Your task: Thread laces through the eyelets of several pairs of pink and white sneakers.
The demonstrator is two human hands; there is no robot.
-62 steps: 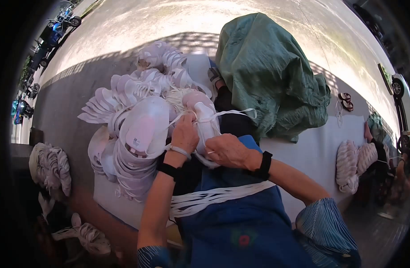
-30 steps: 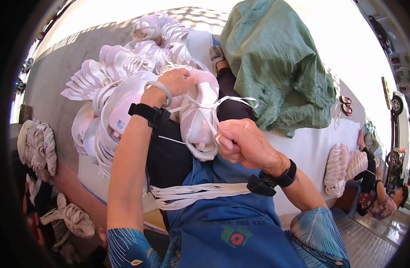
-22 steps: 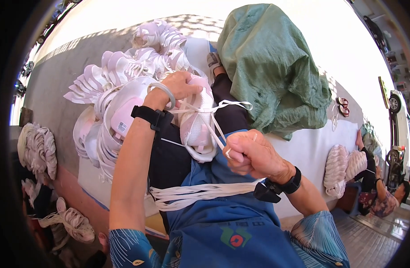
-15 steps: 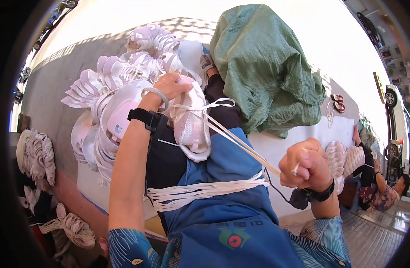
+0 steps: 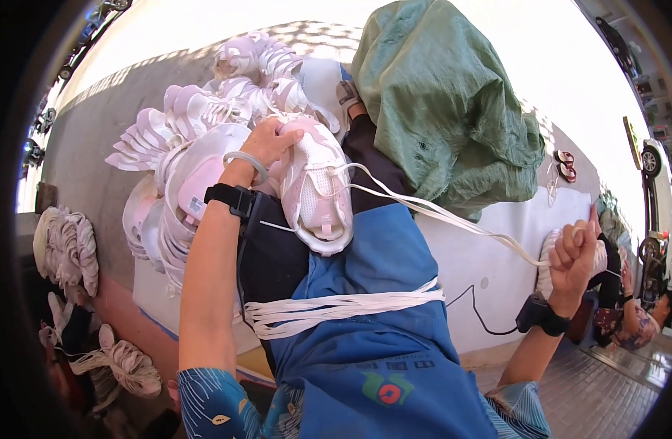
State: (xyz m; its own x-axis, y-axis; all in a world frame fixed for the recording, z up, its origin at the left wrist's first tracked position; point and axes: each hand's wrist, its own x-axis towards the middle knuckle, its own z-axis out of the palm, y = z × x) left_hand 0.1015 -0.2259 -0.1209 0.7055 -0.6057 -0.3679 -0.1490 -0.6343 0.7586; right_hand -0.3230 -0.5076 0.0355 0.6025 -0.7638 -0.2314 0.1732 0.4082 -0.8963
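Fingers of the left hand [image 5: 268,143] grip the pink-and-white mesh shoe [image 5: 314,150], near the middle toward eleven o'clock. At three o'clock, the right hand [image 5: 572,254] squeezes long white laces [image 5: 464,223]. They reach the shoe, but lots is out, untied.

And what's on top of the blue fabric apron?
Flat white laces lie bundled across the blue fabric apron, and a pink-and-white mesh shoe overlaps its upper edge. The fabric directly beneath is covered.

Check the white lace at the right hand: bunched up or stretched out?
Stretched out: the white lace runs in long strands from the pink shoe across to the closed right hand.
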